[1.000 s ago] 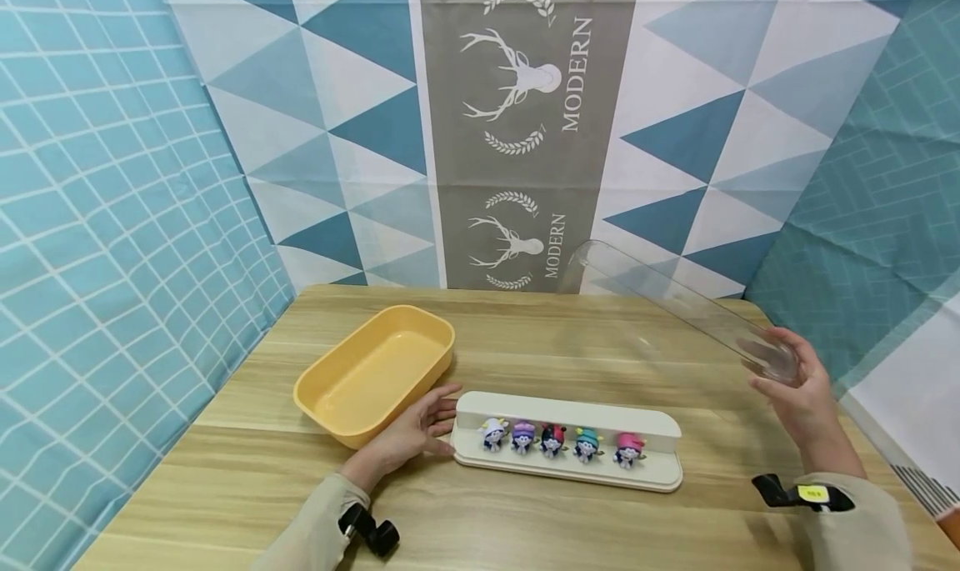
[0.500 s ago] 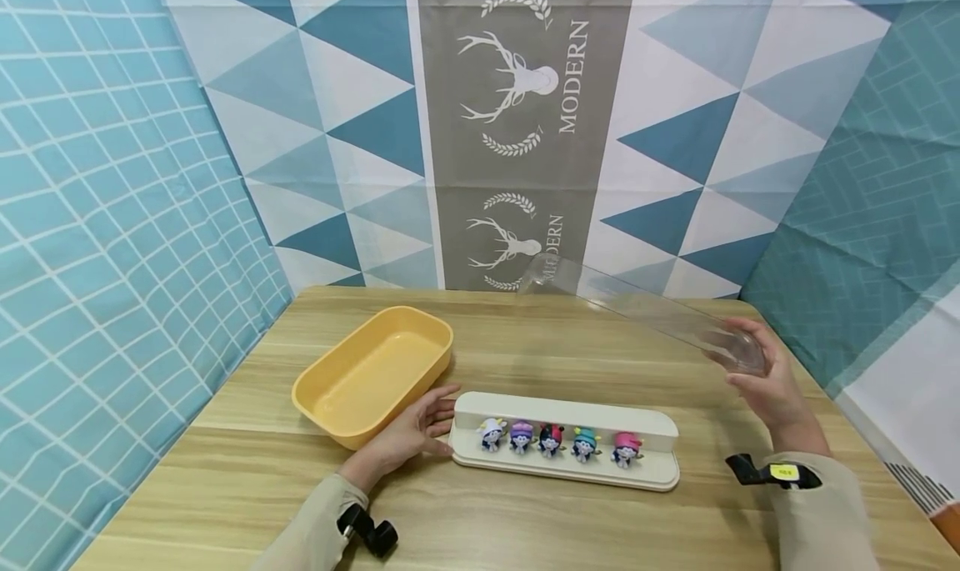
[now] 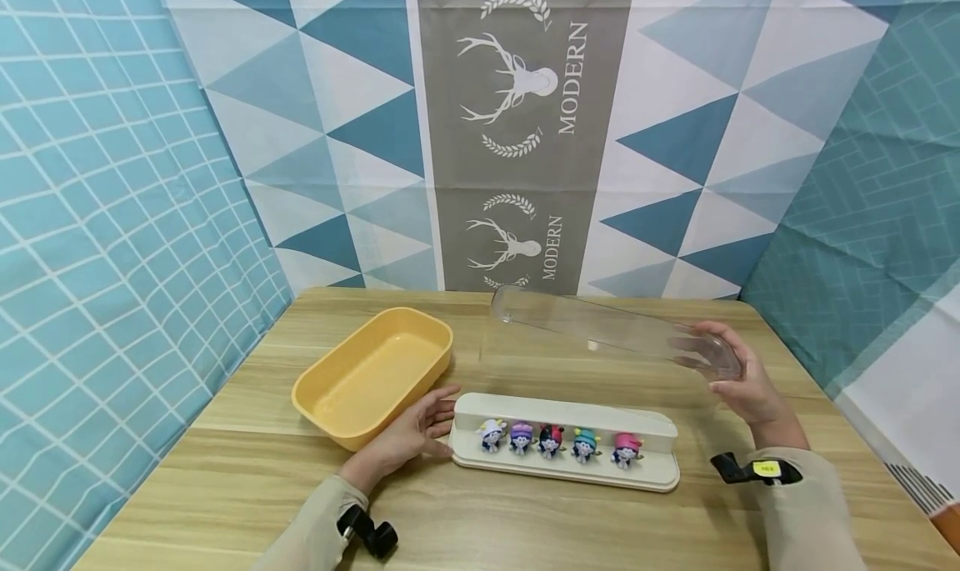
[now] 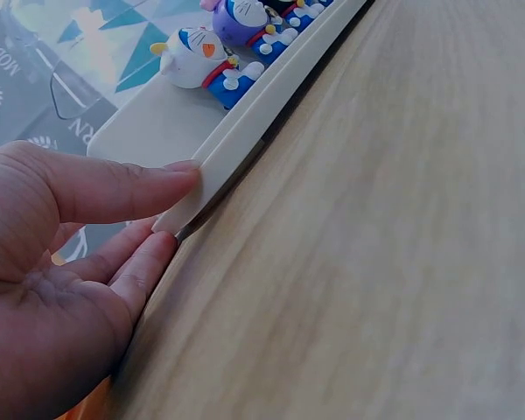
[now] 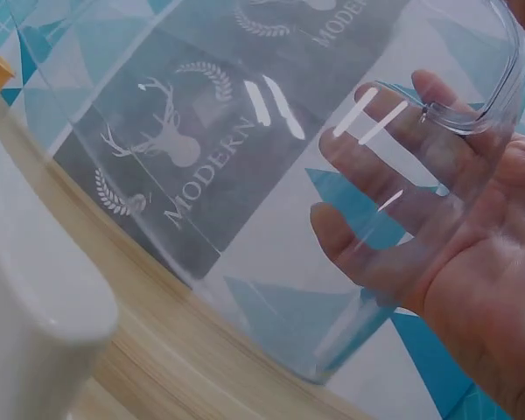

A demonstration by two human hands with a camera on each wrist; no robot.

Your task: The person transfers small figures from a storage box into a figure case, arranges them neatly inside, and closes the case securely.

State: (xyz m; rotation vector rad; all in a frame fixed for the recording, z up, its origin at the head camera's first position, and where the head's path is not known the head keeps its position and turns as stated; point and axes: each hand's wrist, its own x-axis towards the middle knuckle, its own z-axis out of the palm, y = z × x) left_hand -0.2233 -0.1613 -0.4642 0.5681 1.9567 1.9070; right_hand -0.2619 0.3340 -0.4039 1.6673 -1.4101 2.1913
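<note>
A cream display base [image 3: 562,471] with a raised back ledge stands on the table. Along it sits a row of several small figurines [image 3: 551,441] with white, purple, red-black, teal and pink heads. My left hand [image 3: 405,429] touches the base's left end. In the left wrist view its thumb [image 4: 131,188] rests against the edge, and the fingertips meet the corner below. My right hand [image 3: 750,383] grips one end of a long clear plastic cover [image 3: 592,325], held in the air behind and above the base. Its fingers [image 5: 350,241] show through the plastic.
A yellow plastic tub [image 3: 375,379] sits left of the base, just behind my left hand. The wooden table [image 3: 525,529] meets a patterned cloth backdrop [image 3: 517,137] at the back, with blue-green cloths on both sides.
My right hand has moved left with the clear cover, which has come lower and swung more level. The left hand and the base stay in place.
</note>
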